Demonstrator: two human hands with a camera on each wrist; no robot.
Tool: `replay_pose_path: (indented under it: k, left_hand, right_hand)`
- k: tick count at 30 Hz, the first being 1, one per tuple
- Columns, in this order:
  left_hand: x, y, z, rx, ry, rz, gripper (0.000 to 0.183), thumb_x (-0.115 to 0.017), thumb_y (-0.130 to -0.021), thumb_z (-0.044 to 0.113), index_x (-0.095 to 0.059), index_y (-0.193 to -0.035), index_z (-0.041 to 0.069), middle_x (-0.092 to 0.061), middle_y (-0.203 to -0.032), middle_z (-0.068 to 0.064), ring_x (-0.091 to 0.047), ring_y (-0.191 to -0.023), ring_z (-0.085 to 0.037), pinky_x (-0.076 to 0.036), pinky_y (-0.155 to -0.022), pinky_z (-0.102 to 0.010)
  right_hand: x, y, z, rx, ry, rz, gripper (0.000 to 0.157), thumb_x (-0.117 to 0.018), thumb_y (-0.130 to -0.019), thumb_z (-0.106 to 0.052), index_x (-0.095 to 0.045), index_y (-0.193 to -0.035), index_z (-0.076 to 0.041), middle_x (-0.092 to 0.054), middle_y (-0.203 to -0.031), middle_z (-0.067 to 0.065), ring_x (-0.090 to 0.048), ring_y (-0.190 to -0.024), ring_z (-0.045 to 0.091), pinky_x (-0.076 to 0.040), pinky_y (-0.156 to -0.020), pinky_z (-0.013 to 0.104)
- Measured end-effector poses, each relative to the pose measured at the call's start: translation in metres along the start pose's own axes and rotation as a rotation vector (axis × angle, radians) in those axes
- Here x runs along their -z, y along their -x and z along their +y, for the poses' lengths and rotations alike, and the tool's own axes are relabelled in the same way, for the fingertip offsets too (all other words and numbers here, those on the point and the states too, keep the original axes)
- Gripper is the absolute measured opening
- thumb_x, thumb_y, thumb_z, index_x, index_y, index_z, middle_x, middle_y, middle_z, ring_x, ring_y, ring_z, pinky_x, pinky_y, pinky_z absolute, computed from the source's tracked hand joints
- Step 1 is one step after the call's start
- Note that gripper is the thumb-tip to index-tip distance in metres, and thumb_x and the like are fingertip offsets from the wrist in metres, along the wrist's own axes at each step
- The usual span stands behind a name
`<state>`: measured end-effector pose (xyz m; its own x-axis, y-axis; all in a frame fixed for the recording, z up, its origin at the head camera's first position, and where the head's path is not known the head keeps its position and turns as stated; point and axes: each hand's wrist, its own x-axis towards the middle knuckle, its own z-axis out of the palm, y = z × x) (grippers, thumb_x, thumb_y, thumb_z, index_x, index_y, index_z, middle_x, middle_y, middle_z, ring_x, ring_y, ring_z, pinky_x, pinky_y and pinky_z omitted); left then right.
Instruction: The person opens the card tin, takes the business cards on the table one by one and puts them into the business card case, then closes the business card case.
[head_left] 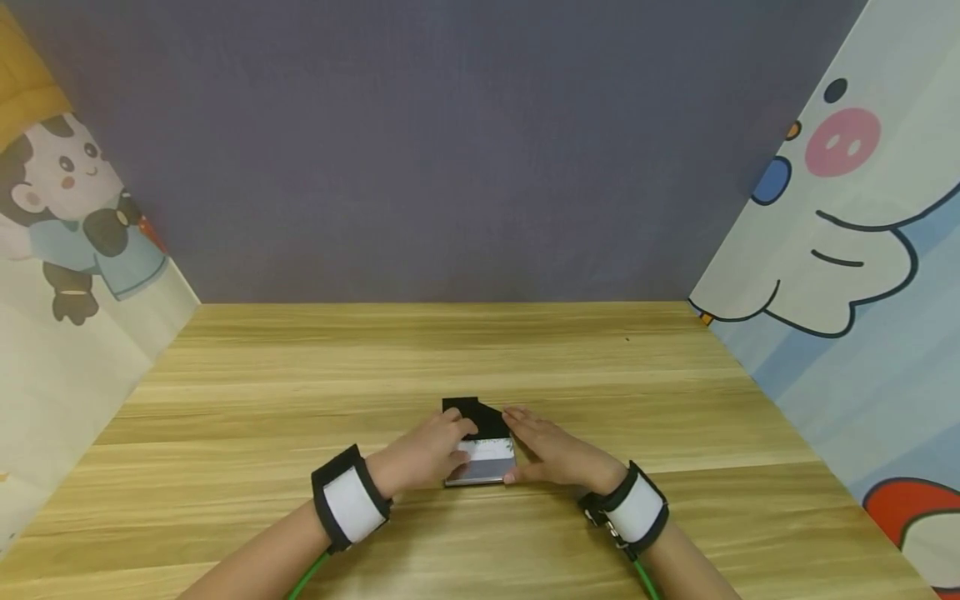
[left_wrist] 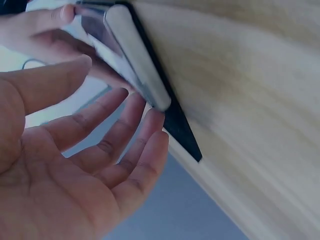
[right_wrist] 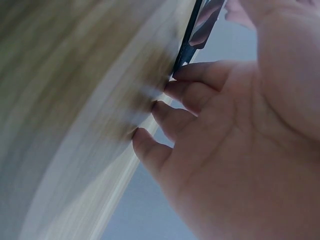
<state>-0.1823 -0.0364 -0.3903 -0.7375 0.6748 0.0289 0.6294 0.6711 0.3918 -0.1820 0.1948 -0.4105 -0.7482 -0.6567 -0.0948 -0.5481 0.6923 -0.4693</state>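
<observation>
A small glossy block (head_left: 486, 472) with a mirror-like top and rounded pale side (left_wrist: 137, 57) lies on a flat black piece (head_left: 489, 423) on the wooden table. The black piece extends past the block's far end with a slanted corner. My left hand (head_left: 427, 450) is at the left side, its gently bent fingertips right at the block's edge and the thumb apart from them. On the other side, my right hand (head_left: 558, 452) has fairly straight fingers at the black piece's right edge. Its thumb is by the block's near right corner.
The wooden table (head_left: 300, 367) ends at a dark grey panel (head_left: 450, 150) behind. Cartoon-printed sheets flank it, one on the left (head_left: 67, 208) and another on the right (head_left: 862, 208). A strap with a green cable is round each wrist.
</observation>
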Motion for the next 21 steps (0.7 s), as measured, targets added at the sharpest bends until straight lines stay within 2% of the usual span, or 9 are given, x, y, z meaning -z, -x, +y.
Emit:
replay_pose_path:
  k: [6, 10, 13, 17, 21]
  left_hand:
    - [0.006, 0.001, -0.013, 0.07, 0.024, 0.049, 0.041, -0.063, -0.083, 0.014, -0.052, -0.118, -0.005, -0.054, -0.11, -0.02, -0.053, -0.099, -0.033, -0.049, -0.085, -0.045]
    - [0.006, 0.0, -0.021, 0.133, 0.032, 0.066, 0.054, -0.067, -0.081, 0.02, -0.047, -0.122, -0.009, -0.05, -0.118, -0.025, -0.05, -0.104, -0.038, -0.046, -0.09, -0.048]
    - [0.007, 0.0, -0.027, 0.173, 0.025, 0.049, 0.063, -0.066, -0.081, 0.026, -0.041, -0.127, -0.011, -0.045, -0.129, -0.027, -0.044, -0.113, -0.042, -0.041, -0.097, -0.05]
    - [0.009, -0.002, -0.033, 0.205, 0.012, 0.015, 0.065, -0.062, -0.085, 0.029, -0.036, -0.131, -0.009, -0.039, -0.136, -0.028, -0.039, -0.119, -0.043, -0.035, -0.102, -0.051]
    - [0.01, -0.006, -0.036, 0.194, 0.02, -0.012, 0.063, -0.061, -0.085, 0.026, -0.037, -0.13, -0.01, -0.039, -0.136, -0.029, -0.037, -0.121, -0.043, -0.032, -0.104, -0.052]
  right_hand:
    - [0.0, -0.001, -0.001, -0.004, 0.001, -0.005, 0.088, -0.056, -0.081, -0.05, -0.019, -0.141, 0.004, -0.018, -0.149, 0.024, -0.014, -0.135, 0.036, -0.021, -0.107, 0.057]
    - [0.0, 0.0, -0.001, 0.013, 0.006, 0.005, 0.088, -0.057, -0.081, -0.049, -0.02, -0.14, 0.005, -0.02, -0.148, 0.026, -0.015, -0.134, 0.037, -0.021, -0.107, 0.057]
    - [0.001, -0.001, -0.001, 0.016, 0.012, 0.011, 0.089, -0.057, -0.081, -0.05, -0.02, -0.14, 0.004, -0.021, -0.148, 0.025, -0.016, -0.134, 0.037, -0.021, -0.107, 0.057]
    - [0.001, -0.003, -0.001, 0.009, 0.015, 0.02, 0.09, -0.058, -0.079, -0.051, -0.022, -0.141, 0.003, -0.023, -0.148, 0.023, -0.017, -0.134, 0.035, -0.022, -0.108, 0.055]
    - [0.001, -0.005, -0.002, 0.021, 0.009, 0.039, 0.09, -0.062, -0.077, -0.049, -0.024, -0.14, 0.003, -0.026, -0.146, 0.024, -0.019, -0.133, 0.036, -0.023, -0.107, 0.055]
